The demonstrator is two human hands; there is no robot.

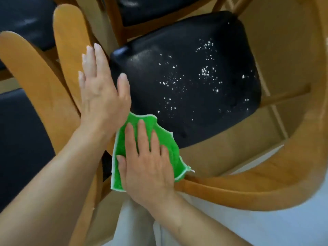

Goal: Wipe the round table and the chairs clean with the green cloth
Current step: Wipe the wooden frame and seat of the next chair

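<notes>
Right hand (147, 162) lies flat, fingers spread, pinning green microfibre cloth (163, 139) on near corner of black padded chair seat (186, 82). Left hand (101, 86), fingers straight, steadies its left edge; white crumbs (205, 71) lie unwiped farther off.

The scene is lit softly and evenly, with no hard shadows cast. Pale sheen is seen on the black chair seat (186, 77) near its upper-left corner, and a duller glare on the seats at the top. Strong wide-angle bending is shown at the edges, where the wooden armrest (266, 189) curves. Slight motion blur is noted on the hands and throughout.
</notes>
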